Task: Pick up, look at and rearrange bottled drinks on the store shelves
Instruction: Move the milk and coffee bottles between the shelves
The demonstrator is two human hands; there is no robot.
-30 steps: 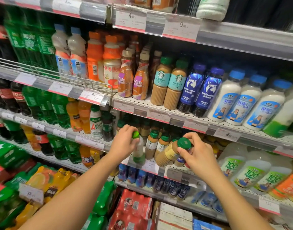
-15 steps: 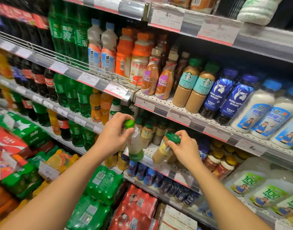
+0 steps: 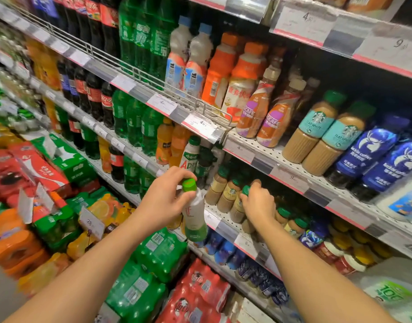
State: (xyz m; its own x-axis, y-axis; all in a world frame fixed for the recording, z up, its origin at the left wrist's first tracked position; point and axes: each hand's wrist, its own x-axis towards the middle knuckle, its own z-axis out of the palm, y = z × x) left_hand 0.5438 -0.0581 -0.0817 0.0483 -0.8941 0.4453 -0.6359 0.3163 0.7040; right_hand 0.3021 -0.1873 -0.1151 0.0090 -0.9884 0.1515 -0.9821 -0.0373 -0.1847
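Note:
My left hand [image 3: 164,197] grips a white bottle with a green cap and green base [image 3: 194,215] by its neck, holding it upright in front of the perforated shelf [image 3: 220,220]. My right hand [image 3: 258,203] is closed over a tan coffee bottle with a green cap [image 3: 238,206], which stands at the shelf's front edge among similar bottles [image 3: 226,194]. The hand hides most of that bottle.
One shelf up stand Starbucks bottles [image 3: 314,129], Nescafe bottles [image 3: 254,113] and blue coffee bottles [image 3: 363,155]. Green and cola bottles [image 3: 121,113] fill the left racks. Shrink-wrapped green packs [image 3: 158,252] and red packs [image 3: 200,290] sit low down. Price tags [image 3: 198,123] line the shelf edges.
My right hand has pushed the tan coffee bottle back from a tilt to upright on the shelf. The left hand still holds the white bottle. The view has swung left.

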